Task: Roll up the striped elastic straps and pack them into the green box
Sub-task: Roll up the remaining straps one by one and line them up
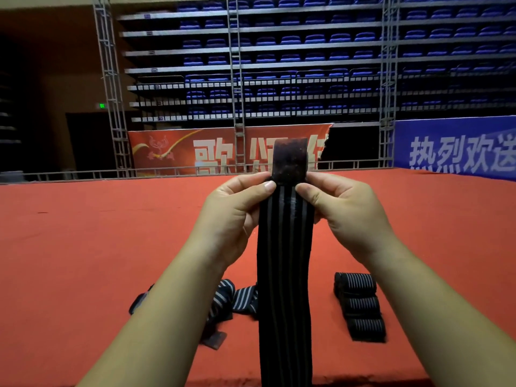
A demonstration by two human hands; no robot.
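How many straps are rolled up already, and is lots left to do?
Done: about three rolled straps lie on the red surface. In hand: the left hand and right hand pinch the top of one hanging strap, not yet rolled. Left: the loose straps beside it, and all the packing; no green box shows.

Left hand (pixel 231 216), right hand (pixel 349 213) aloft, thumbs forward (fingers probably behind) on strap (pixel 284 261).

Beyond the red-covered table's (pixel 83 247) far edge, the long red fabric banner (pixel 167 163) shows white "歌", the following characters partly hidden. The blue fabric banner (pixel 458 135) towards the right reads "热烈欢送".
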